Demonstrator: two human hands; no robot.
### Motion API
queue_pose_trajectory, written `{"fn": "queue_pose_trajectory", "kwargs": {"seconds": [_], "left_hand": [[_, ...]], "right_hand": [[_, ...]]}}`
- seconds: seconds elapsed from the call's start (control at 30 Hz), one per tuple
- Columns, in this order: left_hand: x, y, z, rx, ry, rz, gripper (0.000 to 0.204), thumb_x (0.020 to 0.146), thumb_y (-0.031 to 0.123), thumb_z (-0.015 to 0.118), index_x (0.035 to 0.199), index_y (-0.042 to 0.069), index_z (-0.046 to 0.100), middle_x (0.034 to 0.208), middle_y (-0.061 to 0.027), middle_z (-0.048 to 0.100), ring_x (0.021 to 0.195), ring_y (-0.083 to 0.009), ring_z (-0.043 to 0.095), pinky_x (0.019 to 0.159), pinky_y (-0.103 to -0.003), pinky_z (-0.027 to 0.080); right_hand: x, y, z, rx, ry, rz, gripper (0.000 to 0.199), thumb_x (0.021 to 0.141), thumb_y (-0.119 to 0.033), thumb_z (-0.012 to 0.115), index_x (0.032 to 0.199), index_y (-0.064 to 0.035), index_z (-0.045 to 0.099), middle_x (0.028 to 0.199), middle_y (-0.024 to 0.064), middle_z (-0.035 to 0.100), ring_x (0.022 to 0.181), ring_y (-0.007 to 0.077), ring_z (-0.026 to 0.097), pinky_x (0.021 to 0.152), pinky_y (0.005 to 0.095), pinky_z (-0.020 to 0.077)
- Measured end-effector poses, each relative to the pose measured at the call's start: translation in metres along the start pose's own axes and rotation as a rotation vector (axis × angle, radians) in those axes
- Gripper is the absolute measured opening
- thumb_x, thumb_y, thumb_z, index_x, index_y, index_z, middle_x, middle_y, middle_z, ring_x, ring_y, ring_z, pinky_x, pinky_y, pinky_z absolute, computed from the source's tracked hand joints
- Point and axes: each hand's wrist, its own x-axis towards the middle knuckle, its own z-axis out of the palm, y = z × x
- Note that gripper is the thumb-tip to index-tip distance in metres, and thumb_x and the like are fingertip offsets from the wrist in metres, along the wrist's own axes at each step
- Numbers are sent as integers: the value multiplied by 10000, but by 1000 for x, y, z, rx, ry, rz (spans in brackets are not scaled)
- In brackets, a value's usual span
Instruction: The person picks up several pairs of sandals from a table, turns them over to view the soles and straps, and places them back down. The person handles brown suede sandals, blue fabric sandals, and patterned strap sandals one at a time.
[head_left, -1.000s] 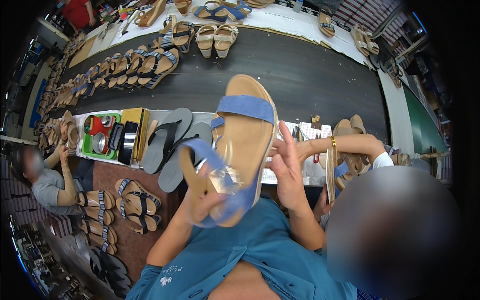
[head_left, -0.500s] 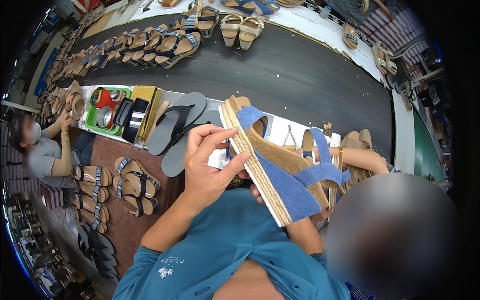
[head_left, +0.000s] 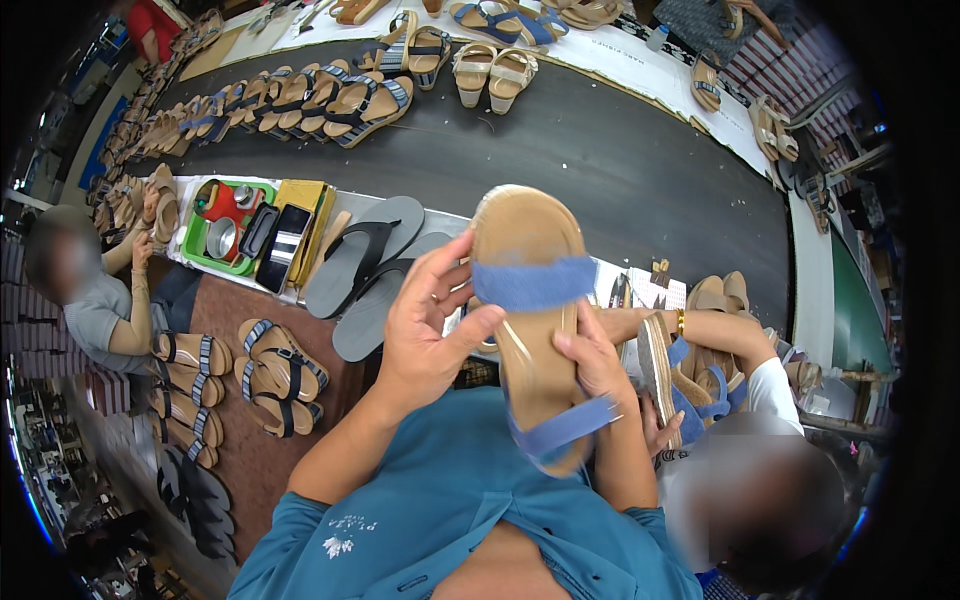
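Holding one tan sandal (head_left: 540, 370), blue straps (head_left: 530, 286): left hand (head_left: 425, 325) grasping its left edge, right hand (head_left: 598, 362) its right; grey flip-flops (head_left: 343, 280) nearby.

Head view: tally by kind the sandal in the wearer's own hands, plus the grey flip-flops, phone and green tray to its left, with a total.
Blue-strapped sandal, held: 1
Grey flip-flops, black straps: 2
Phone: 1
Green tray: 1
Total: 5
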Motion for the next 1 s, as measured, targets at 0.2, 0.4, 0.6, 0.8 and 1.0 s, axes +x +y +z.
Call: {"fn": "queue_pose_trajectory", "kwargs": {"seconds": [0.2, 0.4, 0.6, 0.8, 1.0], "left_hand": [[-2, 3, 3, 410, -246, 297, 642, 753, 133, 814, 1324, 13, 545, 1377, -221, 510, 1256, -331, 531, 1028, -399, 445], [-6, -8, 3, 366, -172, 328, 583, 734, 2, 793, 1272, -5, 571, 1322, -218, 553, 1219, -303, 564, 997, -374, 486], [-8, -9, 6, 230, -187, 332, 562, 779, -97, 714, 1301, -14, 524, 1361, -217, 488, 1228, -295, 542, 995, -382, 510], [-20, -24, -16, 156, -206, 281, 592, 800, -115, 684, 1342, 1, 475, 1389, -212, 446, 1296, -307, 475, 1041, -390, 466], [-26, -34, -28, 146, -190, 221, 575, 811, -73, 700, 1337, -3, 479, 1390, -213, 458, 1296, -308, 478, 1064, -402, 439]], "right_hand": [[8, 9, 1, -245, 185, -343, 379, 998, -213, 548, 1287, 30, 511, 1222, 83, 608, 1130, 148, 547, 969, 311, 430], [0, 16, 10, -203, 198, -371, 576, 980, -238, 580, 1432, 23, 335, 1291, 111, 553, 1171, 167, 521, 1008, 309, 400], [-6, 2, 10, -484, 126, -421, 911, 897, -295, 692, 1526, 3, 104, 1399, 162, 455, 1297, 231, 444, 1079, 365, 352], [-12, -3, 17, -787, 215, -684, 864, 869, -360, 705, 1512, -27, 234, 1286, 218, 530, 1164, 333, 561, 965, 374, 443], [-16, 0, 22, -839, 281, -727, 799, 828, -304, 743, 1477, -56, 348, 1162, 212, 601, 1023, 347, 630, 857, 382, 507]]}}
